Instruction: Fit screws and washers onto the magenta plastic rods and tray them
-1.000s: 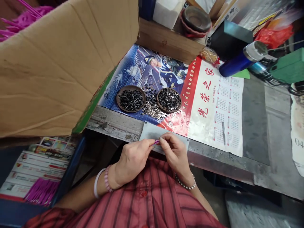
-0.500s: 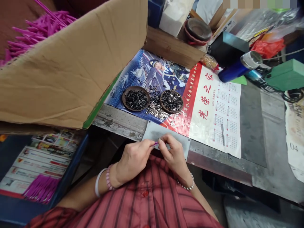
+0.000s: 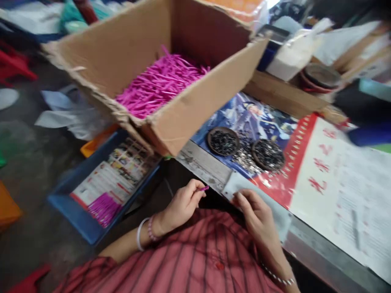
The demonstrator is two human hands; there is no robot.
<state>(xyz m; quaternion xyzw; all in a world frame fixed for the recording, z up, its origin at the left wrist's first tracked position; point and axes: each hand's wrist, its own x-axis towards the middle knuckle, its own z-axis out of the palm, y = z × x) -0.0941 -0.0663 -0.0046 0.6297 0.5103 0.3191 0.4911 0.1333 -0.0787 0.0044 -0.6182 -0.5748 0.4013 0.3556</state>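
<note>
My left hand (image 3: 185,199) pinches a thin magenta plastic stick (image 3: 205,188), its end poking out past thumb and forefinger. To the right, apart from it, my right hand (image 3: 256,213) has its fingers curled with thumb and forefinger together; whatever they may hold is too small to make out. It is over the edge of a grey metal plate (image 3: 273,206). Beyond the plate are two round dishes, a left dish (image 3: 223,141) of small dark pins and a right dish (image 3: 269,154) of similar dark pieces. Small shiny rings (image 3: 246,156) lie scattered between them.
A large cardboard box (image 3: 210,99) holds a heap of magenta sticks (image 3: 161,83). Below it, a blue tray (image 3: 71,211) contains printed paper and a row of magenta sticks (image 3: 104,208). A calendar poster (image 3: 324,162) covers the workbench, with a wooden ledge (image 3: 281,93) behind.
My hands have drawn apart, the left one keeping the magenta stick. The view has swung left, bringing the box's inside and the whole blue tray into sight.
</note>
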